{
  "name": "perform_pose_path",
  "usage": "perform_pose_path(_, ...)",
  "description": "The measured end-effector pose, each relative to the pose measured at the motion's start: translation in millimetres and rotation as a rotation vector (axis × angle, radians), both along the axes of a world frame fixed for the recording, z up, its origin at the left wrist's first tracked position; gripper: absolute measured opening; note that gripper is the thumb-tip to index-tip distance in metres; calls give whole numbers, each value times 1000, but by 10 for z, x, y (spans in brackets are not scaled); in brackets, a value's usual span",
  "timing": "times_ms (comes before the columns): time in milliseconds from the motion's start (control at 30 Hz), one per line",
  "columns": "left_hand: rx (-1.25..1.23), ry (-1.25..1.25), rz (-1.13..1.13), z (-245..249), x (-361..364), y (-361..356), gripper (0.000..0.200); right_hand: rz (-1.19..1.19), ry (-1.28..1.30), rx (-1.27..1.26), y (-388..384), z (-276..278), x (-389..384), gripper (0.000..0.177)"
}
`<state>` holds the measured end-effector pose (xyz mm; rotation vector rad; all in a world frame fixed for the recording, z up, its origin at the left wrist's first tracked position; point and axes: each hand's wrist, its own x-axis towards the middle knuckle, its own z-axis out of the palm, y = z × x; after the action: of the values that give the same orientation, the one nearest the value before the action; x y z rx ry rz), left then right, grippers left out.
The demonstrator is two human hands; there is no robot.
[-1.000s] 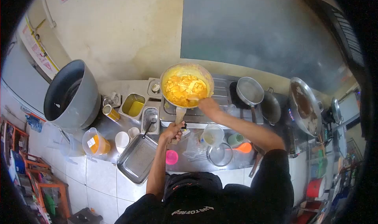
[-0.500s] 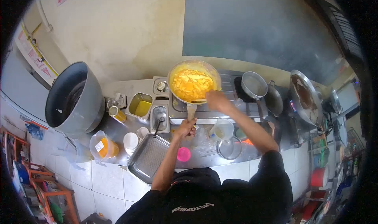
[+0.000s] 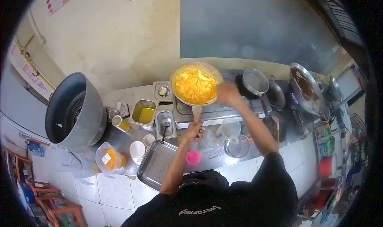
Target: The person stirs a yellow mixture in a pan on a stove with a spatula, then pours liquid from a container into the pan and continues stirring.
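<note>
At the left of the frame a big grey tub [image 3: 74,107] stands on the tabletop [image 3: 119,97], with a jug of orange liquid [image 3: 111,158] lower left of centre and a shallow steel tray [image 3: 157,165] hanging over the near edge. Just right of that, at centre, the left hand [image 3: 194,130] is wrapped fully closed around the end of the pale handle [image 3: 197,113] of the pan [image 3: 195,84], which sits upper centre, past two steel inserts [image 3: 144,112]; I cannot tell whether it rests on the stove or is lifted off it. The pan is heaped nearly to its rim with soft yellow food [image 3: 194,85], so it probably handles as heavy and front-loaded, pulling down at the bowl end. The handle looks like the only sound place to grip, since the metal wall is likely hot. The filling looks loose and moist, apt to slide if the pan tips. The right hand [image 3: 228,93] is at the pan's right rim, fingers curled. Whether it grips a utensil is not clear from here. Below it stands a clear measuring jug [image 3: 230,129], and at the far right a wide wok [image 3: 306,93] with dark residue.
</note>
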<state>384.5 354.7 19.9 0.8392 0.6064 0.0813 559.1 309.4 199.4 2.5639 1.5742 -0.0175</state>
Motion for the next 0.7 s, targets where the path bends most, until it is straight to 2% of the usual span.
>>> perform_pose_path(133,57,56,-6,87,1,-5,35,76,9,291,222,-853,-47,13)
perform_pose_path(233,59,76,8,162,-9,-42,34,60,31,477,686,-1403,451,12)
perform_pose_path(300,70,58,-18,136,-23,-45,35,42,21,422,681,-1094,755,14)
perform_pose_path(367,106,56,-12,118,-42,-66,38,47,77,232,577,-494,841,18)
perform_pose_path(400,114,68,-9,134,-43,-73,37,63,83,230,454,-252,781,18)
perform_pose_path(467,125,71,17,184,-5,-63,37,196,64,-44,160,102,586,21)
perform_pose_path(500,104,84,6,201,-3,-66,37,220,84,-57,48,141,428,20)
perform_pose_path(533,83,100,-6,208,0,-71,37,243,107,-71,-51,108,250,18)
perform_pose_path(600,86,111,-9,211,17,-66,37,336,62,147,-25,-464,80,16)
perform_pose_path(633,83,120,-29,210,15,-72,37,348,68,153,132,-698,48,16)
perform_pose_path(700,101,135,-20,214,20,-91,38,295,40,388,424,-1144,10,18)
